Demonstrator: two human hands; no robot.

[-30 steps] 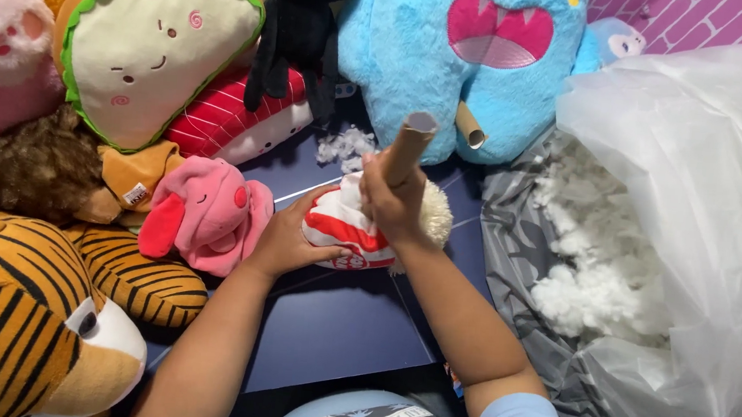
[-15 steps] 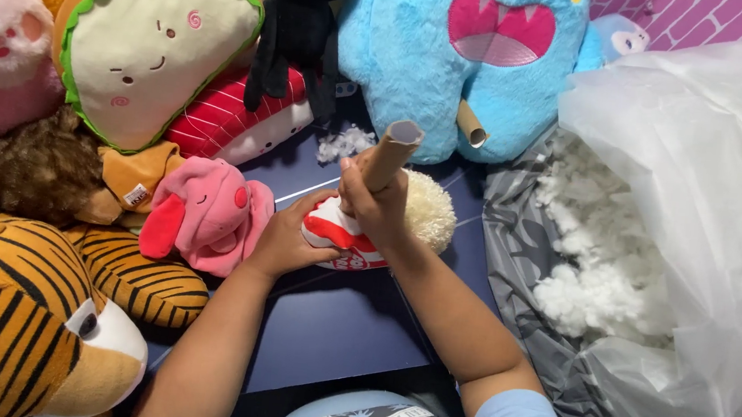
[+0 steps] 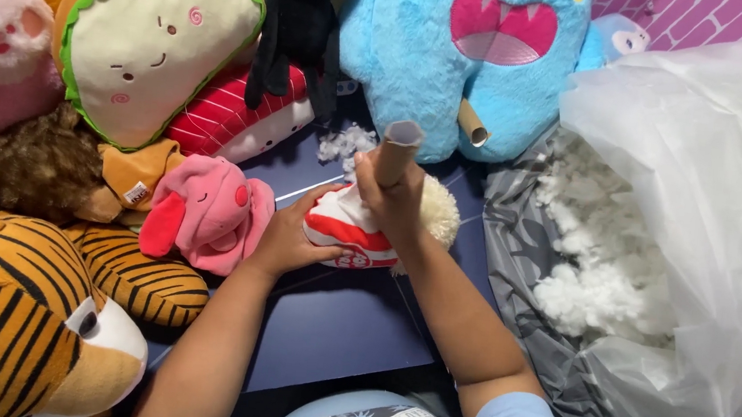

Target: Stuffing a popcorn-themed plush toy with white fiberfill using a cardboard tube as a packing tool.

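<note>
My left hand (image 3: 290,239) grips the side of a small red-and-white plush (image 3: 343,224) lying on the dark blue mat (image 3: 334,322). My right hand (image 3: 394,203) is closed around a brown cardboard tube (image 3: 396,150) that stands nearly upright, its lower end pressed into the top of that plush. A cream fluffy pom-pom (image 3: 439,211) shows just behind my right hand. Loose white stuffing (image 3: 338,143) lies on the mat beyond the plush.
Plush toys ring the mat: a tiger (image 3: 13,311), a pink dog (image 3: 205,212), a sandwich cushion (image 3: 152,46), a black figure (image 3: 302,28) and a blue monster (image 3: 474,56) with a second tube (image 3: 472,126). A clear plastic bag (image 3: 701,219) of white stuffing (image 3: 596,291) fills the right.
The tube has swung from a tilt toward the right to nearly upright, and my right hand has shifted slightly with it. My left hand stays on the plush.
</note>
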